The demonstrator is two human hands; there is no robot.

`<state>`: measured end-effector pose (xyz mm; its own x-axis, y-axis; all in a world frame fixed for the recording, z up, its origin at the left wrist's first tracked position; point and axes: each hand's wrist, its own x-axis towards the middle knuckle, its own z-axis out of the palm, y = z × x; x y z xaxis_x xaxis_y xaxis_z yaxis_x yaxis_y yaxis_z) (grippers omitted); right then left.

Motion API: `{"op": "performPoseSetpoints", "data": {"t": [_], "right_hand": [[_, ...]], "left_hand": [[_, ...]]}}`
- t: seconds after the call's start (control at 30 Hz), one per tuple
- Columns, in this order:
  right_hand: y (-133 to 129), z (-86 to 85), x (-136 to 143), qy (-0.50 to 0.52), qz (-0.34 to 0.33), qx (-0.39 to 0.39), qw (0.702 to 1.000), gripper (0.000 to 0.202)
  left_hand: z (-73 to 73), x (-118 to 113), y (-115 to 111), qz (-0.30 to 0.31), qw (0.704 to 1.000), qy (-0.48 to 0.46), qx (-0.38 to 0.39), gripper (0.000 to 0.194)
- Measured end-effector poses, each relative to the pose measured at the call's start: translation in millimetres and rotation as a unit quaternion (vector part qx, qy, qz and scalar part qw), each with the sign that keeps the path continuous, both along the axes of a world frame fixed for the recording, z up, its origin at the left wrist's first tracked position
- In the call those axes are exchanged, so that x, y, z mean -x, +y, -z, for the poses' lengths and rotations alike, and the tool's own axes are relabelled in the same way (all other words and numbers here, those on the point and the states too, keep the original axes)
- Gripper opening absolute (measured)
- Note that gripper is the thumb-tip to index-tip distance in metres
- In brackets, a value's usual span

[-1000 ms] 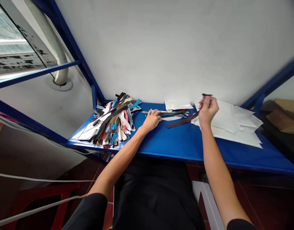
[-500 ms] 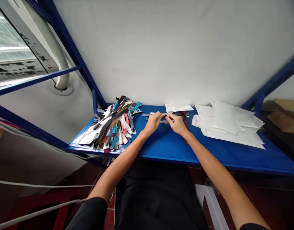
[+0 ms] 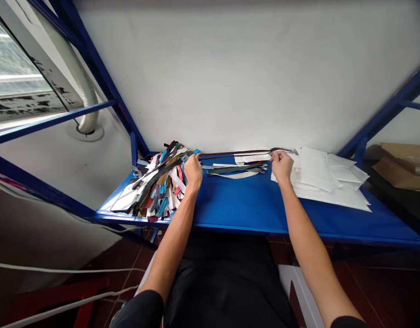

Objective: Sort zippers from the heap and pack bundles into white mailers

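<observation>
A pale, plain wall rose before me, behind a blue table flanked on both sides by slanting blue bars. At my upper left, a window was bright with daylight, and a sheen lay on the table's left corner; beside the window, a pale pipe ran down to a round collar. Below, the floor was dark red tile, with a red stool at lower left.

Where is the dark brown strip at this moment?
In the head view, the dark brown strip stretches from the left hand to the right hand, higher in the picture than the green strip.
</observation>
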<state>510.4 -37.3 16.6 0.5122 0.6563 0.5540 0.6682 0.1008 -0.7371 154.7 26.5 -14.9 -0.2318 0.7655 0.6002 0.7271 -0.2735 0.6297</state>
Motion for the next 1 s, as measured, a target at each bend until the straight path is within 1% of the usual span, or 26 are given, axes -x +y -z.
{"op": "performPoseSetpoints", "data": {"t": [0.03, 0.1, 0.17, 0.2, 0.23, 0.27, 0.33, 0.37, 0.43, 0.5, 0.53, 0.6, 0.67, 0.7, 0.77, 0.83, 0.87, 0.9, 0.93, 1.0], "right_hand": [[-0.5, -0.9, -2.0, 0.021, 0.004, -0.014, 1.000, 0.028], [-2.3, -3.1, -1.3, 0.053, -0.008, -0.037, 0.998, 0.029], [-5.2, -4.7, 7.2, 0.074, -0.054, -0.056, 0.994, 0.029], [-6.9, -4.9, 14.5, 0.080, -0.088, -0.064, 0.991, 0.028], [-8.9, -4.3, 23.7, 0.083, -0.129, -0.066, 0.986, 0.027], [-11.2, -3.1, 34.3, 0.082, -0.172, -0.060, 0.980, 0.026], [-16.3, 1.5, 58.0, 0.066, -0.256, -0.026, 0.964, 0.023], [-19.1, 4.3, 69.8, 0.052, -0.293, -0.003, 0.955, 0.023], [-24.6, 9.5, 90.4, 0.020, -0.346, 0.032, 0.938, 0.022], [-29.2, 12.6, 104.9, -0.009, -0.372, 0.044, 0.927, 0.023], [-30.9, 13.1, 109.6, -0.020, -0.380, 0.047, 0.924, 0.024], [-32.4, 12.4, 113.8, -0.031, -0.384, 0.055, 0.921, 0.024], [-31.3, 9.9, 111.4, -0.023, -0.366, 0.066, 0.928, 0.025], [-29.9, 8.3, 107.5, -0.015, -0.348, 0.068, 0.935, 0.026], [-26.1, 4.4, 93.8, -0.001, -0.305, 0.059, 0.951, 0.028], [-22.9, -0.1, 73.2, 0.001, -0.254, 0.036, 0.966, 0.028], [-22.1, -2.4, 61.4, -0.001, -0.227, 0.027, 0.973, 0.028], [-22.2, -4.9, 49.4, -0.008, -0.201, 0.022, 0.979, 0.027], [-23.1, -7.4, 37.7, -0.020, -0.173, 0.022, 0.984, 0.026], [-26.9, -12.6, 17.2, -0.061, -0.116, 0.035, 0.991, 0.021]], "left_hand": [[2.0, 1.7, 0.2, -0.014, 1.000, 0.001, 0.016, 0.036], [4.0, 1.5, -1.7, -0.017, 0.999, 0.018, 0.027, 0.030], [2.3, -4.2, -7.1, 0.004, 0.999, 0.048, 0.006, 0.027], [0.1, -9.1, -11.0, 0.033, 0.997, 0.063, -0.018, 0.032], [-2.5, -15.1, -15.6, 0.077, 0.993, 0.074, -0.046, 0.038], [-5.2, -22.1, -20.8, 0.134, 0.985, 0.082, -0.074, 0.044], [-9.4, -37.5, -31.9, 0.253, 0.956, 0.093, -0.112, 0.051], [-10.2, -45.1, -37.1, 0.300, 0.941, 0.095, -0.121, 0.052], [-9.5, -58.5, -45.6, 0.357, 0.921, 0.085, -0.131, 0.043], [-7.2, -67.9, -50.7, 0.379, 0.913, 0.059, -0.138, 0.036], [-6.6, -70.8, -52.3, 0.380, 0.913, 0.046, -0.140, 0.036], [-8.9, -72.6, -54.1, 0.363, 0.921, 0.018, -0.143, 0.036], [-17.6, -67.8, -54.3, 0.321, 0.935, -0.031, -0.149, 0.038], [-24.2, -62.4, -53.5, 0.289, 0.942, -0.072, -0.153, 0.039], [-39.8, -45.4, -48.9, 0.202, 0.950, -0.176, -0.162, 0.040], [-53.9, -22.8, -39.9, 0.108, 0.944, -0.264, -0.168, 0.042], [-58.8, -11.4, -34.2, 0.078, 0.939, -0.290, -0.169, 0.043], [-61.8, -0.9, -28.2, 0.069, 0.937, -0.301, -0.164, 0.044], [-62.9, 8.1, -22.4, 0.074, 0.939, -0.298, -0.154, 0.042], [-60.3, 21.2, -13.5, 0.106, 0.954, -0.256, -0.117, 0.037]]}}
